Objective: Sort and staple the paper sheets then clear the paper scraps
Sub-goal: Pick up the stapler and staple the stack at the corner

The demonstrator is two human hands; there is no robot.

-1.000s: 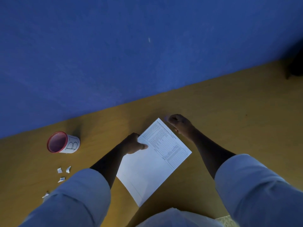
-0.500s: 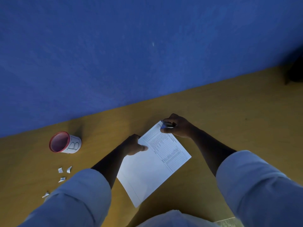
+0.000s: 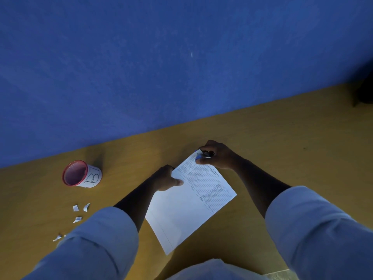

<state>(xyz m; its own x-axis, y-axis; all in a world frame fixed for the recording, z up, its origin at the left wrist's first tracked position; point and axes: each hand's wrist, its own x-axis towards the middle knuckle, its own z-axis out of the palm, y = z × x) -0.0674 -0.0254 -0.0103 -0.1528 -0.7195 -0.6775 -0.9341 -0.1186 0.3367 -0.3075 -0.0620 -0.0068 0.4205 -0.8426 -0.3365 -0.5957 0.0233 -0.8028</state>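
Note:
White printed paper sheets (image 3: pixel 189 207) lie tilted on the yellow table (image 3: pixel 282 150), a table of figures on their far half. My left hand (image 3: pixel 166 178) grips their left edge, thumb on top. My right hand (image 3: pixel 217 155) is closed around a small blue and metal stapler (image 3: pixel 202 154) set over the sheets' far corner. Several small white paper scraps (image 3: pixel 80 209) lie on the table at the left, near my left sleeve.
A white cup with a red rim and the letter B (image 3: pixel 81 174) stands at the left, beyond the scraps. A blue wall (image 3: pixel 161 67) rises behind the table. A dark object (image 3: pixel 365 93) sits at the far right edge.
My right hand, closed beside the sheets' far corner a second ago, now holds the stapler over that corner. The left hand has kept its grip on the sheets.

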